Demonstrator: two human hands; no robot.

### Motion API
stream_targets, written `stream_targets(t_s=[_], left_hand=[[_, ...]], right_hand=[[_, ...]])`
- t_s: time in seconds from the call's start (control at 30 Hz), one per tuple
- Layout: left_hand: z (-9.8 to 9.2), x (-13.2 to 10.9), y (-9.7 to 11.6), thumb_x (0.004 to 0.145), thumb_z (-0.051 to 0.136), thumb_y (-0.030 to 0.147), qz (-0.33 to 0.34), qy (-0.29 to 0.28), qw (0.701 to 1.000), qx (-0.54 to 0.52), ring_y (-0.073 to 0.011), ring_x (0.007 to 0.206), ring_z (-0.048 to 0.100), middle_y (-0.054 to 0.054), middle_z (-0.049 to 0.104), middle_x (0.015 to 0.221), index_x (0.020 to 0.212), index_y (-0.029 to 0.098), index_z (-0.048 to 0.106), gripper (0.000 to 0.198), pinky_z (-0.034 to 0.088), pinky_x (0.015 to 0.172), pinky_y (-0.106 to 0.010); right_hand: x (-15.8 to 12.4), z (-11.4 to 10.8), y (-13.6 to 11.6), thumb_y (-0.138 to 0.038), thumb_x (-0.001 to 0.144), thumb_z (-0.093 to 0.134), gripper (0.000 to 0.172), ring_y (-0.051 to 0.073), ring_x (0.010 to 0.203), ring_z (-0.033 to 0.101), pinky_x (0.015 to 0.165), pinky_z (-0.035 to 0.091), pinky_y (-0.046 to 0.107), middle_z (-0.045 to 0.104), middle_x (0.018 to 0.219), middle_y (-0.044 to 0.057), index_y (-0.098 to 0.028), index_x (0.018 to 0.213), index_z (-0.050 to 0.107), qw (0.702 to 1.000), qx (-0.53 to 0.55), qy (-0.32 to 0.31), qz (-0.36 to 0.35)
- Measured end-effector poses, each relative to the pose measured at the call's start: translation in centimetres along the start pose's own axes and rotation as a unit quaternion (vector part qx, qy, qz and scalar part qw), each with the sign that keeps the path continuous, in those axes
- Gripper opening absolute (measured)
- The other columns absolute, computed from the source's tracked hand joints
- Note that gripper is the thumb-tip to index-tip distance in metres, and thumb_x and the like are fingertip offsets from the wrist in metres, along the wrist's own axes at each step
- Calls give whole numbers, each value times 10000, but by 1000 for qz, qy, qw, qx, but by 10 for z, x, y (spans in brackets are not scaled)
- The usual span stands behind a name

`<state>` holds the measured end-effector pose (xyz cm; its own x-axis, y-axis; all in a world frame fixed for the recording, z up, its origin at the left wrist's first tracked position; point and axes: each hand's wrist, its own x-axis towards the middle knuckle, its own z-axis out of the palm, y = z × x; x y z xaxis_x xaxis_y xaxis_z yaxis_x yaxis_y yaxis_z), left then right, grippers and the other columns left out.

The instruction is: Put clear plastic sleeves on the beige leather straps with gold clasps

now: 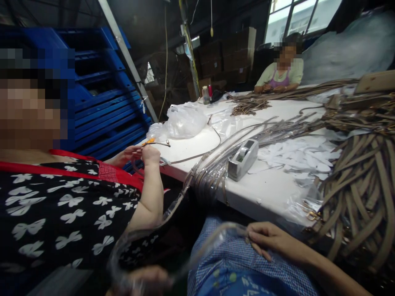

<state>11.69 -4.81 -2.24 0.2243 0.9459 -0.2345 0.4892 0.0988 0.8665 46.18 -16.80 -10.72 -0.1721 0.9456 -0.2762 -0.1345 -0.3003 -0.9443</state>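
Over the wearer's lap, below the front edge of the white counter (262, 187), a strap in a clear plastic sleeve (197, 258) curves between the two hands. The right hand (267, 238) has its grip pinched on one end of it, thumb against fingers, above a blue checked garment (206, 232). The left hand (148, 276), at the bottom edge, is beside the lower bend of the strap; it is too blurred to tell whether its grip is closed. More sleeved straps (208, 179) lie across the counter and hang over its edge, just beside a grey tape dispenser (243, 160). Right of the dispenser spread white paper strips (299, 154), and beyond them a thick bundle of taupe straps (358, 193) with brass-coloured clasps (313, 216) droops over the side. At the left, a co-worker in a black bow-print top (70, 213) raises one hand (151, 155) near an orange-handled tool (149, 141). Across the counter sits another co-worker (279, 78), and a translucent plastic bag (187, 119) rests near the left edge.
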Motion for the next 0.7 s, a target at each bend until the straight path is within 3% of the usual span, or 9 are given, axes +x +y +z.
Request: stream_targets(t_s=[0.1, 0.17, 0.23, 0.3, 0.33, 0.47, 0.5, 0.63, 0.7], left_hand=[[23, -13, -7, 769, 627, 586, -42, -63, 997, 32, -237, 619, 664, -69, 705, 696, 811, 137, 742, 465, 485, 417, -255], [48, -19, 2, 789, 658, 487, -17, -94, 995, 8, -206, 594, 660, -67, 713, 672, 766, 186, 747, 315, 440, 414, -209], [74, -18, 20, 814, 659, 405, 83, -67, 994, -30, -233, 768, 679, -85, 740, 829, 887, 233, 760, 212, 533, 622, -276], [93, -10, 39, 773, 720, 323, 196, -42, 979, -47, -279, 1050, 613, -95, 714, 1065, 1007, 280, 752, 240, 482, 922, -361], [99, -6, 47, 764, 731, 301, 223, -47, 972, -55, -283, 1072, 595, -95, 708, 1074, 1022, 286, 750, 259, 457, 953, -361], [107, 4, 66, 858, 618, 356, 152, -233, 959, -62, -182, 531, 590, -41, 655, 595, 959, 235, 761, 213, 495, 601, -283], [109, 6, 68, 874, 593, 369, 135, -259, 954, -65, -162, 473, 562, -32, 651, 589, 988, 228, 749, 239, 478, 551, -272], [126, 20, 65, 814, 681, 326, 207, -186, 958, -70, -223, 888, 647, -90, 706, 1051, 1058, 235, 723, 264, 491, 791, -295], [137, 33, 56, 838, 646, 352, 196, -254, 945, -67, -221, 857, 643, -89, 723, 913, 872, 190, 755, 199, 483, 793, -295]], right_hand=[[9, -1, -22, -546, 878, 544, 425, 45, 430, 388, 451, 291, 185, 554, 639, -20, -126, 842, 602, 1000, -5, 2, 0], [16, 4, -40, -533, 885, 538, 403, 57, 453, 405, 459, 305, 189, 574, 658, -13, -140, 832, 609, 998, -56, -12, 4], [23, 11, -56, -503, 902, 522, 379, 76, 484, 441, 482, 337, 198, 589, 653, -11, -155, 782, 613, 990, -134, -42, -8], [29, 15, -69, -464, 921, 498, 368, 96, 511, 474, 506, 361, 210, 599, 637, -12, -166, 741, 619, 973, -218, -67, -41], [31, 15, -74, -443, 923, 496, 359, 103, 519, 482, 511, 363, 214, 599, 625, -13, -171, 726, 622, 961, -259, -69, -60], [31, 7, -85, -322, 868, 568, 232, 108, 504, 448, 484, 305, 221, 575, 567, -22, -191, 696, 654, 914, -392, -28, -107], [30, 5, -87, -290, 849, 583, 200, 109, 497, 448, 480, 298, 223, 577, 562, -22, -193, 692, 662, 906, -408, -24, -105], [27, 4, -94, -271, 855, 566, 223, 123, 508, 518, 492, 342, 225, 619, 578, -10, -183, 688, 684, 906, -412, -37, -93], [30, 1, -91, -315, 859, 580, 198, 156, 599, 593, 555, 426, 235, 677, 671, 7, -186, 792, 714, 927, -359, -15, -107]])
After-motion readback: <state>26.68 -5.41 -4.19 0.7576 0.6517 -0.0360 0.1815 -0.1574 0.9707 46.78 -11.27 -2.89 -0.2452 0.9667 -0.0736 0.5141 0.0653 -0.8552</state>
